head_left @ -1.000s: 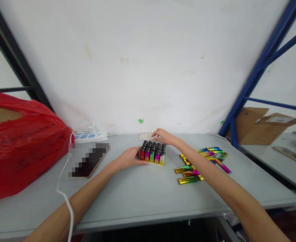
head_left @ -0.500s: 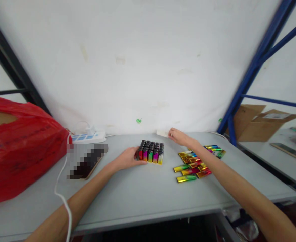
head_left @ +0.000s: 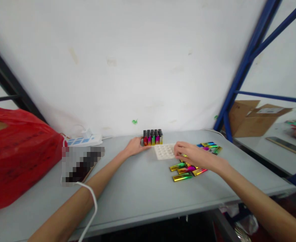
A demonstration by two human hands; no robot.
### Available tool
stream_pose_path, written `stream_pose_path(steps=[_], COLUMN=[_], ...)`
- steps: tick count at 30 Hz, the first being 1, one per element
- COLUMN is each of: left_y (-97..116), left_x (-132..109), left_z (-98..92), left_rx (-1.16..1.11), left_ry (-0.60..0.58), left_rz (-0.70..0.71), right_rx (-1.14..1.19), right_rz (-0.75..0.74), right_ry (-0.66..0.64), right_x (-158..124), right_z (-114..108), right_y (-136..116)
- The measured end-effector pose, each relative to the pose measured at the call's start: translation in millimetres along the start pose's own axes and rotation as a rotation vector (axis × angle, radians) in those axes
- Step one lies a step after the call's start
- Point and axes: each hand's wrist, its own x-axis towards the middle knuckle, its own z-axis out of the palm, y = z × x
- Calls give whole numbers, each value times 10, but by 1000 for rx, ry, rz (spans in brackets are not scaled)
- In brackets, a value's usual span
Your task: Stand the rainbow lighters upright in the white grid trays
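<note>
A block of upright multicoloured lighters with black tops [head_left: 152, 137] stands near the wall at the back of the grey table [head_left: 142, 191]. My left hand [head_left: 136, 147] rests against its left side, fingers curled round it. My right hand [head_left: 190, 156] holds the right edge of an empty white dimpled tray [head_left: 164, 151] lying flat just in front of the block. Loose shiny lighters [head_left: 188, 169] lie scattered under and beside my right hand.
A big red plastic bag [head_left: 14, 151] fills the table's left. A white power strip [head_left: 83, 140] sits by the wall, its cable running over my left forearm. A blurred-out dark object [head_left: 81, 164] lies beside it. Blue racking [head_left: 241, 77] and cardboard boxes [head_left: 258, 119] stand to the right.
My left hand has pushed the block of lighters back toward the wall. My right hand has brought the white tray from the wall forward and set it in front of the block.
</note>
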Motion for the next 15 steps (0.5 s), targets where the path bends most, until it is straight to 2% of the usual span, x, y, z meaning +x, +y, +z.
stream_pose_path(steps=[5, 9, 12, 15], left_y=[11, -9, -83, -141], left_x=[73, 21, -142, -420], left_z=[26, -11, -59, -122], left_rx=[8, -56, -118, -168], left_ry=[-6, -15, 0, 1], left_rz=[-21, -12, 45, 3], right_rx=[-232, -245, -133, -20], right_rz=[-42, -60, -55, 2], right_ry=[-147, -177, -131, -6], right_x=[318, 445, 378, 180], right_z=[312, 492, 488, 314], right_y=[-160, -175, -76, 136])
